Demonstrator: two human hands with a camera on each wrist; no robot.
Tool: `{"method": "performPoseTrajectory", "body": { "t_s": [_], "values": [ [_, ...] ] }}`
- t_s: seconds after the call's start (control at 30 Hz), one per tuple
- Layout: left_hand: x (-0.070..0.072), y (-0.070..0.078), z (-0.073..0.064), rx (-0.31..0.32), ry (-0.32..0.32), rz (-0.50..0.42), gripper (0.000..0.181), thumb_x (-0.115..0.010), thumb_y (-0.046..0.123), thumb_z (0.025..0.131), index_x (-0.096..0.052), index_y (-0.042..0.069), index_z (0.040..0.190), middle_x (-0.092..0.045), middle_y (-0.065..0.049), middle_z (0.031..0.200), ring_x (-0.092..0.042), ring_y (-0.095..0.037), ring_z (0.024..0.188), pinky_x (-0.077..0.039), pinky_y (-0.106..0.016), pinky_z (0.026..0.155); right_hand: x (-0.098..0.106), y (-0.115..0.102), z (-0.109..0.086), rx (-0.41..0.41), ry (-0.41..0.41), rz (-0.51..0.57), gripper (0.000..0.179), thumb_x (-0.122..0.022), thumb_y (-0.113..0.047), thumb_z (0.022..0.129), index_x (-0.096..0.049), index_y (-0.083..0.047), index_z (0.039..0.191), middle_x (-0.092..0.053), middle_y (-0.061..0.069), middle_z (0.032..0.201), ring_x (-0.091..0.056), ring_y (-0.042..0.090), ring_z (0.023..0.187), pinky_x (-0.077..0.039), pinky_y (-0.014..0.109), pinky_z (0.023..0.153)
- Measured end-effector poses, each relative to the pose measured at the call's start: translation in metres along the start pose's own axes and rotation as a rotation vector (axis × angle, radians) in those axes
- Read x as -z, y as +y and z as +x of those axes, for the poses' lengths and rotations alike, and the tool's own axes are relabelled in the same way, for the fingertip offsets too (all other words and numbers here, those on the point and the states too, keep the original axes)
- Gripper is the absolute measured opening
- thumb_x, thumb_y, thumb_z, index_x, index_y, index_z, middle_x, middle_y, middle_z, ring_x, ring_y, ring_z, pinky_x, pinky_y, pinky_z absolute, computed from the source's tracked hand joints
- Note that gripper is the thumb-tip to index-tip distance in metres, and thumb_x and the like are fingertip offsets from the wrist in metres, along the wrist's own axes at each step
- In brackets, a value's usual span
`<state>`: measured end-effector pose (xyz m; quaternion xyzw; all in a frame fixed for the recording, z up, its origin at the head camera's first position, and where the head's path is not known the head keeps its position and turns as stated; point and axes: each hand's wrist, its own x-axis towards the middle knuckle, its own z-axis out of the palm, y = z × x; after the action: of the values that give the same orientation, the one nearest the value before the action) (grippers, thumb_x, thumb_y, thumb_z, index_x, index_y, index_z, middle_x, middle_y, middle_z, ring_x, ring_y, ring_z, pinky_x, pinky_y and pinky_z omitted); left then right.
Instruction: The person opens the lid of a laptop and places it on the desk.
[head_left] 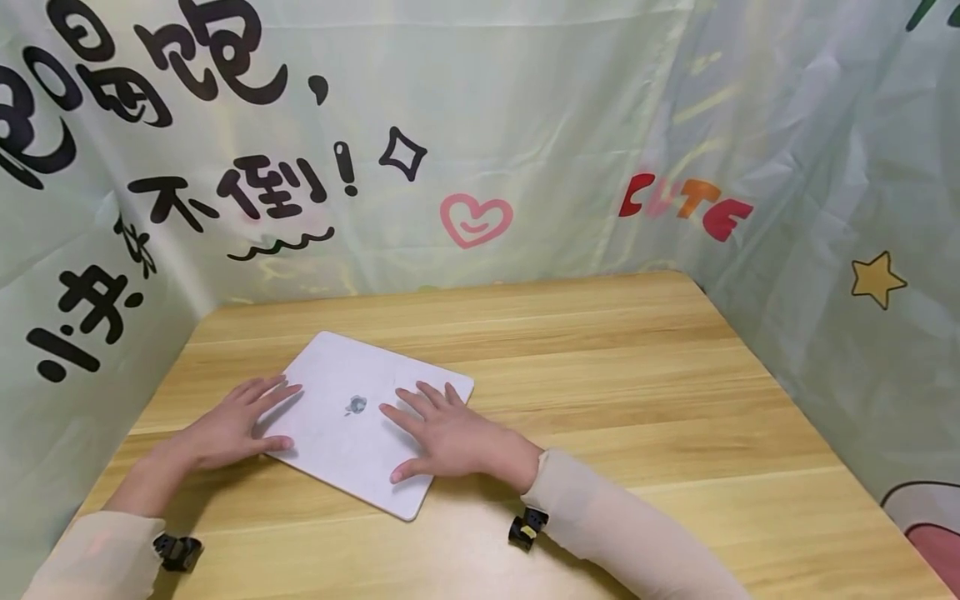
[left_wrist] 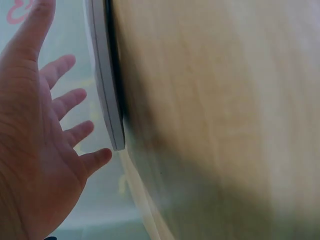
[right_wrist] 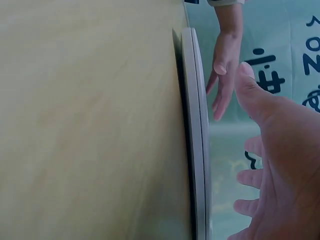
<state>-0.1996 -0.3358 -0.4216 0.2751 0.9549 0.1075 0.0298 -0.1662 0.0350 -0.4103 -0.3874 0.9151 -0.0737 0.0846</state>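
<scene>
A wood-grain table (head_left: 675, 375) in pale yellow-brown carries darker streaks. Pale green cloth (head_left: 555, 100), creased in places, hangs along its far, left and right sides.

Large black Chinese characters (head_left: 270, 190) are printed toward the left of the cloth, with a comma (head_left: 318, 88), an exclamation mark (head_left: 344, 162) and, beneath, 1 wavy line (head_left: 281, 244). Next to them stands a 4-pointed star outline (head_left: 402, 154); farther right and lower is a pink heart (head_left: 476, 221) enclosing 1 small curved smile.

Near the right corner, 4 letters in red, pink and orange spell "CUTE" (head_left: 697, 202). The right side bears 1 yellow 5-pointed star (head_left: 879, 280), outlined dark, and, lower, a pink-and-white print (head_left: 933, 533) cut off by the view's edge.
</scene>
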Motion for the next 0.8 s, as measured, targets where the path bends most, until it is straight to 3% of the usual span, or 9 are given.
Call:
{"method": "performPoseTrajectory", "body": {
  "t_s": [0.57, 0.8],
  "values": [
    [-0.008, 0.007, -0.005, -0.059, 0.004, -0.015, 0.086, -0.071, 0.062, 0.078, -0.047, 0.016, 0.146, -0.035, -0.02, 0.152, -0.026, -0.054, 0.134, -0.028, -0.073, 0.099, -0.009, -0.043, 0.011, 0.032, -0.088, -0.115, 0.095, -0.028, -0.087, 0.078, -0.01, -0.038, 0.157, -0.008, -0.003, 0.164, -0.006, 0.029, 0.149, -0.018, 0.068, 0.109],
    [-0.011, 0.007, -0.007, -0.046, -0.009, -0.047, 0.093, -0.073, 0.066, 0.074, -0.046, 0.015, 0.147, -0.032, -0.02, 0.153, -0.023, -0.053, 0.136, -0.027, -0.071, 0.101, -0.012, -0.057, 0.017, 0.015, -0.118, -0.144, 0.098, -0.027, -0.091, 0.075, -0.01, -0.04, 0.157, -0.008, -0.004, 0.164, -0.006, 0.029, 0.149, -0.019, 0.07, 0.107]
  ]
}}
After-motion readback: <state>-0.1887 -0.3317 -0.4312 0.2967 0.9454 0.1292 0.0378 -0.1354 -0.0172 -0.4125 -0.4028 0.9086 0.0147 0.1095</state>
